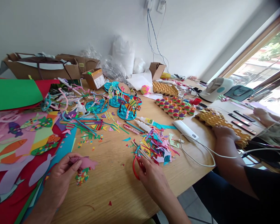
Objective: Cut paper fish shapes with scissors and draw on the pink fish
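My left hand (pixel 60 175) pinches a pink paper fish (pixel 88 162) between thumb and fingers, just above the tabletop. A small heap of coloured paper bits (pixel 82 177) lies below the fish. At the centre front, my right hand (pixel 154 177) is closed on scissors with red handles (pixel 134 169), their blades pointing away from me. The tips lie beside a pile of coloured paper scraps (pixel 162 143). A thin stick or pencil seems to lie by the blades; I cannot tell whether my fingers touch it.
Paper sheets and cut fish (pixel 40 168) cover the left side. Blue decorated discs (pixel 127 113), glue bottles (pixel 143 126) and a painted egg tray (pixel 175 107) stand farther back. A white power strip (pixel 185 130) trails a cable. Another person's hand (pixel 225 133) rests on an egg tray at right.
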Tool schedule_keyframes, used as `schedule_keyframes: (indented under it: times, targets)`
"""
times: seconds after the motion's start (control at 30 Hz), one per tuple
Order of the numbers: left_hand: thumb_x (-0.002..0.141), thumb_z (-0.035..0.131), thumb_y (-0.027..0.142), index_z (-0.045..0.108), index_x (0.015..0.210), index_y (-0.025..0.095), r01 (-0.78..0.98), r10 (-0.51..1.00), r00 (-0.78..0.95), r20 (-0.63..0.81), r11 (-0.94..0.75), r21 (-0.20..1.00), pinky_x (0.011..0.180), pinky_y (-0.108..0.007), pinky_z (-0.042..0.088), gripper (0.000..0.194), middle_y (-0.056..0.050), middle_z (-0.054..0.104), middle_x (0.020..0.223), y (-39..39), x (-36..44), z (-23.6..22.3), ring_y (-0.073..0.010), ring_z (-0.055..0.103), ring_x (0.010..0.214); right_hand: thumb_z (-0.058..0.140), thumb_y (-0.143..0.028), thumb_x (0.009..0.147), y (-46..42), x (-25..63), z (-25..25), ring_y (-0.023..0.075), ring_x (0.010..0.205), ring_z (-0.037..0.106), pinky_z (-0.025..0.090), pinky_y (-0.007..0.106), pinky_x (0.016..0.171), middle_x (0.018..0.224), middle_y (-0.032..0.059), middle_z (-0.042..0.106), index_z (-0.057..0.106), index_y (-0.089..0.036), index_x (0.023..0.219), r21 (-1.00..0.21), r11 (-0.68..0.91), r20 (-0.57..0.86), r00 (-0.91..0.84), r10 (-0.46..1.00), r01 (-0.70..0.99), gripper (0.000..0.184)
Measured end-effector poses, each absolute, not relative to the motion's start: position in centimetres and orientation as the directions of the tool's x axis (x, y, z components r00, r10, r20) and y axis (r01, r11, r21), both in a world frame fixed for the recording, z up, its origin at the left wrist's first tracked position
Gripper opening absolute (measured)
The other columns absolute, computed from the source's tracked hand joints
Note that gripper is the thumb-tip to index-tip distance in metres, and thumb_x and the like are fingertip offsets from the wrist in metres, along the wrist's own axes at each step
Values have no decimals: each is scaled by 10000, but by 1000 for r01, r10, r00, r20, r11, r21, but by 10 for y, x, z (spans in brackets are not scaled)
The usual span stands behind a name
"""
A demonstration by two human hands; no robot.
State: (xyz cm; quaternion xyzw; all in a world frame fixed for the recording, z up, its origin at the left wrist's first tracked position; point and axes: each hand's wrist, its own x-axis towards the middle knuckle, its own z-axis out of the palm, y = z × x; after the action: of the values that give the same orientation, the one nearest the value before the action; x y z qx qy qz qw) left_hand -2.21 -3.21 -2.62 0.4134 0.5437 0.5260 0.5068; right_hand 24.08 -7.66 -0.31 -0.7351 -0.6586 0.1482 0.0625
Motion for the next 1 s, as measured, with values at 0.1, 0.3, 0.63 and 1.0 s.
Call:
schedule_keyframes:
  times: [0.1, 0.3, 0.63, 1.0]
  targets:
    - [556, 754, 331, 637, 709, 230, -101, 978, -163, -133, 118, 988, 538, -196, 448, 218, 49, 604, 652, -31, -23, -28, -127, 521, 600, 454, -186, 797, -87, 237, -5, 157, 748, 613, 353, 218, 591, 852, 31, 673, 632, -222, 938, -349, -44, -175, -19, 984, 936, 230]
    - [527, 769, 336, 639, 708, 233, -120, 974, -178, -139, 118, 986, 551, -162, 452, 246, 52, 598, 660, -30, -22, -29, -110, 519, 611, 449, -160, 785, -91, 247, -12, 188, 813, 615, 373, 233, 633, 930, 69, 669, 622, -189, 1006, -299, -127, -231, 57, 971, 946, 282]
    - [602, 732, 343, 631, 736, 244, -83, 989, -105, -107, 99, 992, 545, -161, 444, 195, 50, 580, 664, -32, -27, -35, -109, 502, 610, 439, -166, 800, -105, 257, -10, 154, 764, 603, 377, 218, 628, 872, 34, 662, 628, -225, 980, -394, -50, -207, -35, 978, 918, 268]
    - [581, 743, 335, 611, 757, 210, -82, 985, -117, -130, 121, 989, 550, -167, 444, 253, 50, 582, 673, -30, -26, -35, -109, 507, 614, 450, -176, 807, -106, 246, -6, 150, 779, 601, 380, 205, 645, 928, 38, 651, 600, -237, 1058, -478, 40, -185, -145, 972, 878, 299]
